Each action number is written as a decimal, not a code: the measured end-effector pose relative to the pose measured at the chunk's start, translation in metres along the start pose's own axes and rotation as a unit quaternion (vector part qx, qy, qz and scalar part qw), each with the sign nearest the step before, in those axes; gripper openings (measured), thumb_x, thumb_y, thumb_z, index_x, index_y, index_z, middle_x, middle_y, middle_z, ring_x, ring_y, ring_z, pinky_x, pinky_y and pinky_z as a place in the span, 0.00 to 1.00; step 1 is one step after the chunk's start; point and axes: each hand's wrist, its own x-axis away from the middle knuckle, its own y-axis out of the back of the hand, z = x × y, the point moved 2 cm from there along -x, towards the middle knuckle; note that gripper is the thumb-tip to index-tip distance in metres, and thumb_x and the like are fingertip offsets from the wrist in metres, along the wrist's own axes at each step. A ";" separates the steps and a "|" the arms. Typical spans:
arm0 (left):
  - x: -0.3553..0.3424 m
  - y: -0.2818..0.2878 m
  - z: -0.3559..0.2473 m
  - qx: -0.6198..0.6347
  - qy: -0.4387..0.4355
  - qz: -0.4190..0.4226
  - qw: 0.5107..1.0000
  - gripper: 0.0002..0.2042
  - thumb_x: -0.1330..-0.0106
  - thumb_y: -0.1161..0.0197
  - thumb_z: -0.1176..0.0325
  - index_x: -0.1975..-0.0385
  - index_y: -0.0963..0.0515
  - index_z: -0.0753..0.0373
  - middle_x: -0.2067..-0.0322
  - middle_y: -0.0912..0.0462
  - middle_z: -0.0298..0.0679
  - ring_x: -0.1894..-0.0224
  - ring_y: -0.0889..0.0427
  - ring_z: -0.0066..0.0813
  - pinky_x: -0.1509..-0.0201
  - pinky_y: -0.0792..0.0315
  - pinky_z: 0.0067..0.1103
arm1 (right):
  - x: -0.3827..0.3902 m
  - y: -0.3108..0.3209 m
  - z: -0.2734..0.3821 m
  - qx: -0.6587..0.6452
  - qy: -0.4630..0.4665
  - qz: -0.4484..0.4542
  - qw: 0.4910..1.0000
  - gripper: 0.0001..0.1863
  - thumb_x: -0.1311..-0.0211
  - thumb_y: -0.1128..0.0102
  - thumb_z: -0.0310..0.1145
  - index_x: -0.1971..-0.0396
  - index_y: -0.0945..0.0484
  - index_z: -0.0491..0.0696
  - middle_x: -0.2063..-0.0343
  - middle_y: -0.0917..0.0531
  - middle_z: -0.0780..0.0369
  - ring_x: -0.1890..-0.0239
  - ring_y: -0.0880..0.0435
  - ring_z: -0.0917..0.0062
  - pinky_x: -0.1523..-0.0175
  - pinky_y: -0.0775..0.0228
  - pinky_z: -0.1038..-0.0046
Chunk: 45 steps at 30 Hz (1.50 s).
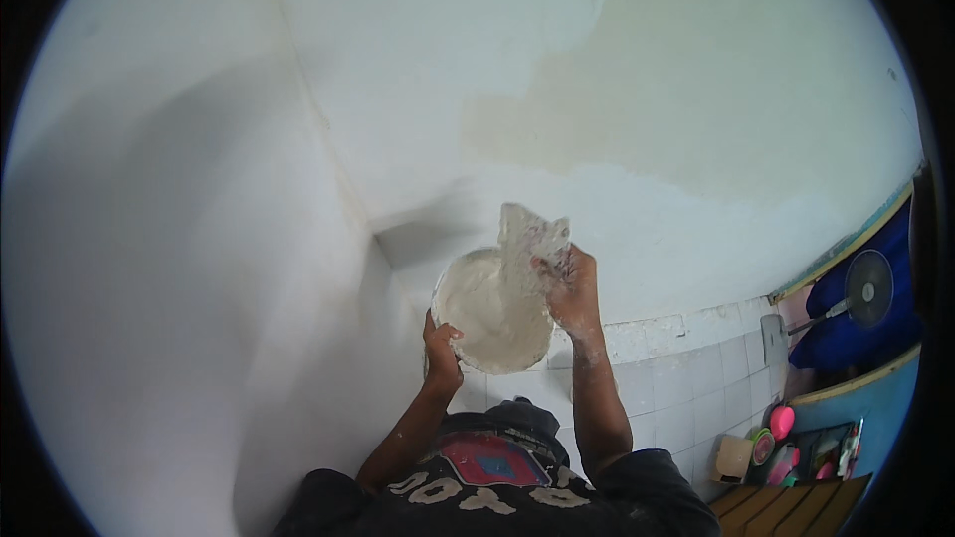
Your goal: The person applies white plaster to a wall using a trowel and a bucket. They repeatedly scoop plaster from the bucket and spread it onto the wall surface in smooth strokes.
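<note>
My left hand (443,353) grips a round bucket (438,303) by its left side, with the thumb over the rim. Pale, creamy plaster paste (479,310) fills the inside and coats the edge. In my right hand (571,293) is a flat, plaster-smeared scraper (525,244), held up over the bucket's far right side. Its blade is caked with paste, and part of it overlaps the bucket's opening. Both hands are in front of a wall (398,70) close ahead, with white paste spread over part of it and a beige-green patch (617,109) at the upper right.
A wall corner (376,237) runs up on the left. White tiles (676,378) cover the lower wall. At the right, a grey fan (868,288) stands in an opening with blue cloth. Pink and green household items (782,423) sit near a slatted wooden surface (796,509).
</note>
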 end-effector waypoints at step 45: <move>-0.039 0.027 0.044 -0.011 -0.063 -0.058 0.996 0.30 0.57 0.48 0.72 0.46 0.32 0.67 0.56 0.23 0.43 0.54 0.23 0.37 0.49 0.26 0.29 | -0.118 -0.136 -0.029 0.134 0.271 -0.096 0.948 0.15 0.43 0.40 0.22 0.55 0.20 0.39 0.67 0.14 0.52 0.65 0.13 0.65 0.56 0.24 0.71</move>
